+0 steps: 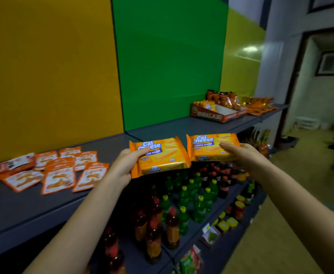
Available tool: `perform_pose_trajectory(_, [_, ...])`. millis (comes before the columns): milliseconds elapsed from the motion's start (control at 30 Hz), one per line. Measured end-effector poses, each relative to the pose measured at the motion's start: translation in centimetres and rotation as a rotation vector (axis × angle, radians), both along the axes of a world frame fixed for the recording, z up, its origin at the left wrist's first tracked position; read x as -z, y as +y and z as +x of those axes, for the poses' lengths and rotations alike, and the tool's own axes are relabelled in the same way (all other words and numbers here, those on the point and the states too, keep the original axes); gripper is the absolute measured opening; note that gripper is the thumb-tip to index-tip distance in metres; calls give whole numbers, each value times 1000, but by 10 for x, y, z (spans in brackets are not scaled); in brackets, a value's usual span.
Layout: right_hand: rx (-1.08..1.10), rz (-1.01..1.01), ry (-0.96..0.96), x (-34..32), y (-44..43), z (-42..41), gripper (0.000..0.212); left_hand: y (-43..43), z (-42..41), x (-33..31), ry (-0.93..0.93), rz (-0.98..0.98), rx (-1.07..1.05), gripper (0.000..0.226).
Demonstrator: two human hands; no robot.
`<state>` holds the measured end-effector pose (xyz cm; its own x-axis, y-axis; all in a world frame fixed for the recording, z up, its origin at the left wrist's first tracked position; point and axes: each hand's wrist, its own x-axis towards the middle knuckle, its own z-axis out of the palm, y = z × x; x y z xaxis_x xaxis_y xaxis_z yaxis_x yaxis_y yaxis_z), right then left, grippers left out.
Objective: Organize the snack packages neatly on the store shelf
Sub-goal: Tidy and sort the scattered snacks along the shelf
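Observation:
Two orange Cal Cheese wafer packs are held in the air at the front edge of the grey top shelf (162,125). My left hand (125,165) grips the left wafer pack (162,157) by its left end, thumb on top. My right hand (241,155) grips the right wafer pack (211,145) by its right end. The packs sit side by side, nearly touching. Several orange-and-white sachets (59,171) lie scattered flat on the shelf to the left.
A red cardboard display box (219,113) with orange snack bags stands far right on the shelf, with more orange packets (259,105) beyond. Lower shelves hold green bottles (197,196), dark red bottles (154,220) and small jars (239,208). Yellow and green back panels rise behind.

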<state>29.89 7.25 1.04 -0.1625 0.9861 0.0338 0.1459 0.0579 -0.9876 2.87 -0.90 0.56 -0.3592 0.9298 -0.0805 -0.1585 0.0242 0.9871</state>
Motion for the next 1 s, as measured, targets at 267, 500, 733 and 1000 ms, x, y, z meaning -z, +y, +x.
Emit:
perform_pose_trajectory(267, [156,-2,-2,7,75,97,26,98,90,-1,0,-11,101,10])
perform_pose_trajectory(500, [193,21,44,6,173,151,25,214,142,-8,-14,41,104,10])
perform_pose_trajectory(733, [191,72,10,-8,298,192,42,338,179,-24,-20,109,114,3])
perform_pose_trajectory(1000, [121,84,68,0,410,237,36,436,224,-36,2,101,64,20])
